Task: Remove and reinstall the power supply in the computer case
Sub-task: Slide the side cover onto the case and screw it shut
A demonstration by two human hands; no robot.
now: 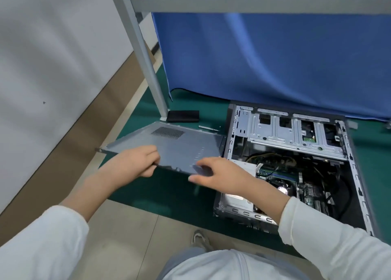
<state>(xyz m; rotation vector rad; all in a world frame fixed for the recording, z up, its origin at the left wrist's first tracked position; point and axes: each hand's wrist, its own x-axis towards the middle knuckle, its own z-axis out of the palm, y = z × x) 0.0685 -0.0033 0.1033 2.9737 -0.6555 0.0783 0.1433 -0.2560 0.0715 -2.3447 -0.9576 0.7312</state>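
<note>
The computer case point(351, 157) lies on its side on a green mat, open at the top, with its motherboard, cables and silver drive cage showing. The silver power supply point(241, 199) sits in the case's near left corner, partly hidden behind my right forearm. A grey side panel point(179, 144) with a vent grille is held above the mat, left of the case. My left hand point(135, 161) grips the panel's near left edge. My right hand point(215, 172) holds the panel's near right corner, fingers blurred.
A grey metal frame leg point(148, 68) stands on the mat behind the panel, with a black block point(183, 116) and a screwdriver point(208, 128) beside its foot. A blue curtain point(275, 57) hangs behind the case. A white wall is at the left, a shoe point(198, 239) on the tiled floor.
</note>
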